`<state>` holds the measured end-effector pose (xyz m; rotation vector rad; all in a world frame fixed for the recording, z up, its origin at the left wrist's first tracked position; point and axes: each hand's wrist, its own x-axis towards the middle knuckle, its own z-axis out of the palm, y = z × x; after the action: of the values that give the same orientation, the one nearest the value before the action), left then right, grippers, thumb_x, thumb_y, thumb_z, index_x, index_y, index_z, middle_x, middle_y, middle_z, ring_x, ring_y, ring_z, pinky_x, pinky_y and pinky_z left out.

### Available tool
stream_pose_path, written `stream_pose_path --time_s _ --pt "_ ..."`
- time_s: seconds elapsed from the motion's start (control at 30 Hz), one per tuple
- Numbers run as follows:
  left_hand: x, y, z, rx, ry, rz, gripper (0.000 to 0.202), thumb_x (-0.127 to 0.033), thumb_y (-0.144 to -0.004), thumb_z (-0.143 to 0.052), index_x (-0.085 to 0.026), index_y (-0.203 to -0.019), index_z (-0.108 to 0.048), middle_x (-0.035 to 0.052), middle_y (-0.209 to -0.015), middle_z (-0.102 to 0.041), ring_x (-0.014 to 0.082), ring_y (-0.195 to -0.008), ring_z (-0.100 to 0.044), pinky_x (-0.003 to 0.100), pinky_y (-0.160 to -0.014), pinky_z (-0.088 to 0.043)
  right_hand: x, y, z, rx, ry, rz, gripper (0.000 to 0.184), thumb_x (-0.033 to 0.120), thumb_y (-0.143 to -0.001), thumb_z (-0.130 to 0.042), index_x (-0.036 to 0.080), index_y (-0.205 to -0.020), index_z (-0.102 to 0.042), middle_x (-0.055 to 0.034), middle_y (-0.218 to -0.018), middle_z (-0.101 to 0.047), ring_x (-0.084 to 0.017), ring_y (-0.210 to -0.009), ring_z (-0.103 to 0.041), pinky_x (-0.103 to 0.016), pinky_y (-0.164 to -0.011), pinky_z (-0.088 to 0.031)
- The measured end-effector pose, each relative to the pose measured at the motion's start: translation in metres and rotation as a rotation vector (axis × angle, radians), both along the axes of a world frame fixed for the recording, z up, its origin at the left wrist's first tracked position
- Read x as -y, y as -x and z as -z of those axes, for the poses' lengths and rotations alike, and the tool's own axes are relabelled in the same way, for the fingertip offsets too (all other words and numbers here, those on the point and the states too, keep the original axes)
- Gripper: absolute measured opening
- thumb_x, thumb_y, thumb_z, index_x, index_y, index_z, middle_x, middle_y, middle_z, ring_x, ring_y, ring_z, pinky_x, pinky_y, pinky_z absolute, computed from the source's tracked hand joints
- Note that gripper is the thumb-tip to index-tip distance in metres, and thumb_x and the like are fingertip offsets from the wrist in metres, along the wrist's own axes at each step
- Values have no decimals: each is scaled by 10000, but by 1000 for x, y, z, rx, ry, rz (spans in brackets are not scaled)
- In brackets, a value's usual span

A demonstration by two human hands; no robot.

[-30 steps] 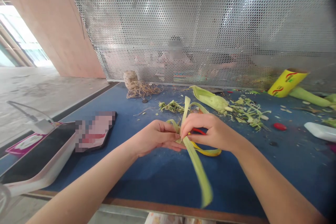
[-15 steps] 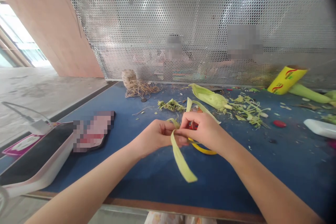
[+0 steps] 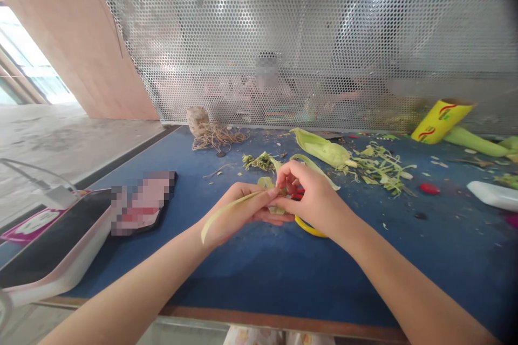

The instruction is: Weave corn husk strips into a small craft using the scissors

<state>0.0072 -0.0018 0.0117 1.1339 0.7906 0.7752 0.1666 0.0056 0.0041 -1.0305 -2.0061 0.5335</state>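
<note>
Nearer the wearer than the green husk (image 3: 324, 152), and to its left, the left hand (image 3: 234, 221) pinched a small folded leaf bundle (image 3: 265, 183) between thumb and fingers. A pale strip (image 3: 226, 211) trailed from the bundle over the left thumb toward the wrist, away from the husk. Directly in front of the husk, the right hand (image 3: 309, 188) closed thumb and fingertips on the bundle, which partly hid beneath them. The blue tabletop (image 3: 243, 280) held tangled string (image 3: 218, 137) left of the husk, and shredded leaves (image 3: 384, 170) and a yellow tube (image 3: 441, 121) to its right. Behind the husk stood a perforated metal panel (image 3: 283, 16); far to its left rose a pinkish wall (image 3: 81, 27).
</note>
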Motion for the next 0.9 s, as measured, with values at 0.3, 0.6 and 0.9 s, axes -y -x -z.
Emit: stream_pose_path --time_s 0.3,0.6,0.9 --pt "1 3 0 -60 -61 119 247 -298 -758 -586 -77 -696 -675 101 -697 -710 198 -688 -671 289 -680 -522 -2 -12 -11 98 184 -30 320 496 -718 -543 222 -883 -549 -39 -946 -525 -180 -883 -502 -337 -774 -409" --pt "4 0 4 -167 -132 219 225 -232 -786 -551 -49 -809 -681 130 -778 -710 212 -723 -673 295 -680 -536 -8 -4 -1 47 249 -31 179 387 -714 -583 233 -700 -671 -30 -1062 -586 -239 -1047 -480 -415 -936 -284" --pt "3 -2 9 -151 -13 253 234 -265 -770 -571 -59 -762 -681 127 -758 -712 213 -723 -673 302 -686 -531 -12 -3 0 -612 409 -134 161 313 -709 -612 200 -777 -519 -34 -884 -641 -172 -936 -580 -343 -847 -429"
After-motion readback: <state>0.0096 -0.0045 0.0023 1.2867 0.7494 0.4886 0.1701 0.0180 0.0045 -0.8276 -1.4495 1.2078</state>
